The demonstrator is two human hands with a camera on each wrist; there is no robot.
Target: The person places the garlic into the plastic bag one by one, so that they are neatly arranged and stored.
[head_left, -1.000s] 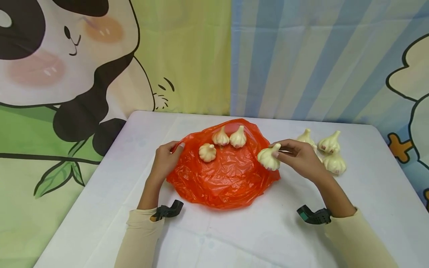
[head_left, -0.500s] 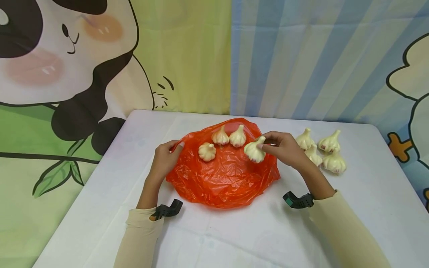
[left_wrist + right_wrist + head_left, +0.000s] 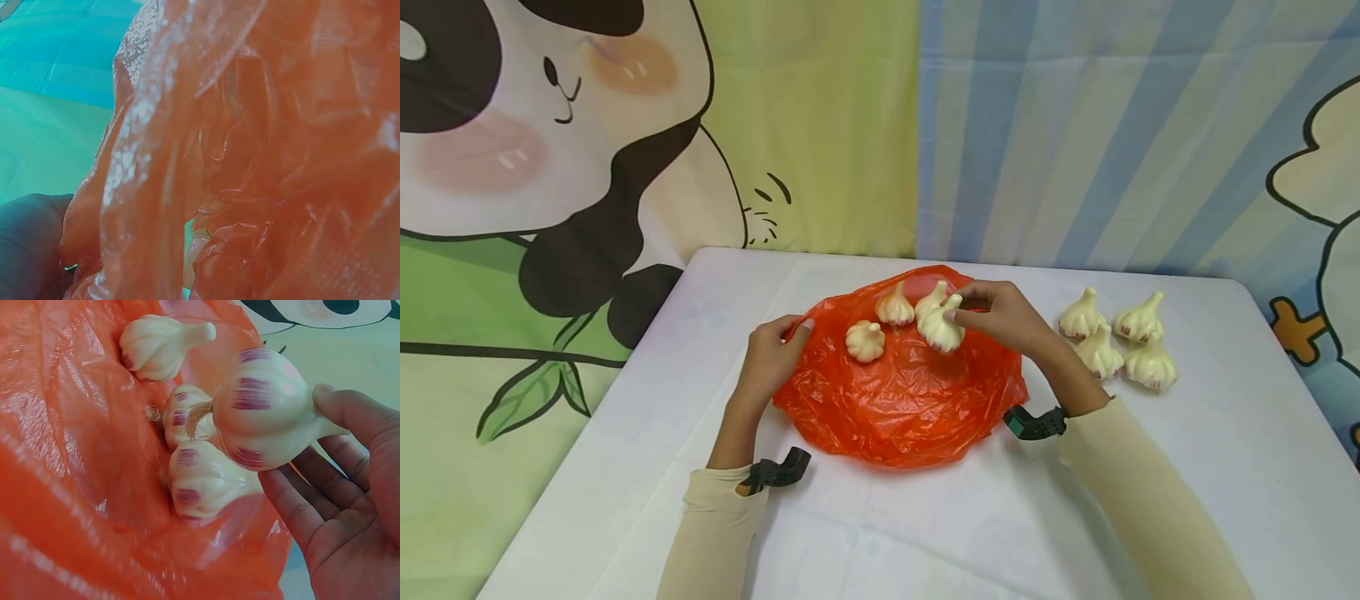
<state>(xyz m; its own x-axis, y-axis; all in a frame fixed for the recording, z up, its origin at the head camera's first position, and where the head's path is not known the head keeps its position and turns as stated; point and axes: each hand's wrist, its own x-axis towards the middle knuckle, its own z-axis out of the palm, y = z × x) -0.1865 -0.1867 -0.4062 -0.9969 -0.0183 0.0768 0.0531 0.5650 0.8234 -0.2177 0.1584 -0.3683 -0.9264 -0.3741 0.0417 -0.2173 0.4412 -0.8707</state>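
An orange-red plastic bag (image 3: 895, 408) lies spread on the white table, its mouth facing up. My left hand (image 3: 773, 357) pinches the bag's left edge between thumb and fingers; in the left wrist view the bag (image 3: 281, 156) fills most of the picture. Over the bag, my right hand (image 3: 1007, 317) holds a garlic bulb (image 3: 942, 327) by its stem end. In the right wrist view this bulb (image 3: 269, 412) shows purple marks and root hairs. Inside the bag sit a left garlic bulb (image 3: 865, 342), a back one (image 3: 895, 307) and a third (image 3: 928, 298), partly covered by the held bulb.
Several more garlic bulbs (image 3: 1120, 342) stand grouped on the table (image 3: 1225, 400) to the right of the bag. Behind the table's far edge hangs a printed curtain (image 3: 835, 125) with a panda. A black wrist camera sits on each wrist.
My right hand has carried the garlic bulb leftward from the bag's right edge to over the bulbs inside. My left hand keeps its hold on the bag in the same place.
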